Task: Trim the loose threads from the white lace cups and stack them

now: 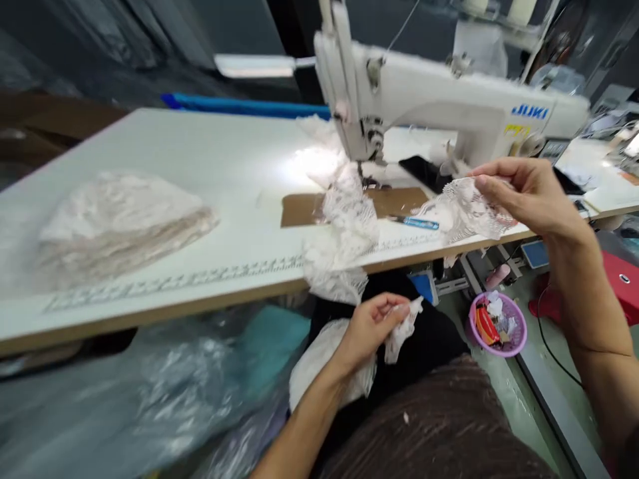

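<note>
My left hand (372, 326) is closed over my lap, pinching a small piece of white lace (402, 329). Over the table's right front part, my right hand (522, 189) grips another bunch of white lace (466, 209) between thumb and fingers. A strip of lace fabric (349, 213) runs from beneath the needle area of the white sewing machine (424, 86) and hangs over the front edge. Blue thread snips (417, 222) lie on the table between that strip and my right hand. A pale cloth (309, 369) rests on my lap, partly behind my left forearm.
A stack of lace pieces (124, 219) sits on the left of the white table (239, 153). Along the table's front runs a printed ruler (174, 279). Below right, a pink basket (519, 336) holds scraps. Clear plastic (190, 379) is heaped below the table at left.
</note>
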A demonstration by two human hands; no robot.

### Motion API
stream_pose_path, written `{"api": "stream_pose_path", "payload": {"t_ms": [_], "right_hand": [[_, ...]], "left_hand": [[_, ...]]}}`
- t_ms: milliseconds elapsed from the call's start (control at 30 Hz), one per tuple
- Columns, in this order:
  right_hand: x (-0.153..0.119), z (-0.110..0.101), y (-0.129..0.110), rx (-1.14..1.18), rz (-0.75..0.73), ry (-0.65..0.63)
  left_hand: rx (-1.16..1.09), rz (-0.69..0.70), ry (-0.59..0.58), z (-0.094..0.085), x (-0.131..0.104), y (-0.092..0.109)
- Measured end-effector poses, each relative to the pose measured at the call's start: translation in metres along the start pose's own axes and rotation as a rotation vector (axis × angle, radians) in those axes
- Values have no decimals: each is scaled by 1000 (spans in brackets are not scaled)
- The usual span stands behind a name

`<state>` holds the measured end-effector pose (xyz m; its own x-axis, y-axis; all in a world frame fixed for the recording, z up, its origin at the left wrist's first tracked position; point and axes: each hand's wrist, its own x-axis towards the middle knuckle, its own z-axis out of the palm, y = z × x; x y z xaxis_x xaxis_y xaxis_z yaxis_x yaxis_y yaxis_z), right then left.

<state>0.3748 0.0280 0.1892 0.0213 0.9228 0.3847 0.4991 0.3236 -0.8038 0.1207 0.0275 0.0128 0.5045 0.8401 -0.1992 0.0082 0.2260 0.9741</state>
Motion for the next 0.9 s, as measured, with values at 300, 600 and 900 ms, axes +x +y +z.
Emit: {"api": "stream_pose_path", "payload": {"t_ms": [300,600,900], "right_hand": [[-77,69,4,387,265,-703],[-105,131,52,316,380,-484],[-112,138,55,165,199,-245]], "left_hand": [[-142,-30,-70,-16,-12,3],[-17,109,-122,-21,-17,6],[-20,-10,-264,-24,-22,12]]}}
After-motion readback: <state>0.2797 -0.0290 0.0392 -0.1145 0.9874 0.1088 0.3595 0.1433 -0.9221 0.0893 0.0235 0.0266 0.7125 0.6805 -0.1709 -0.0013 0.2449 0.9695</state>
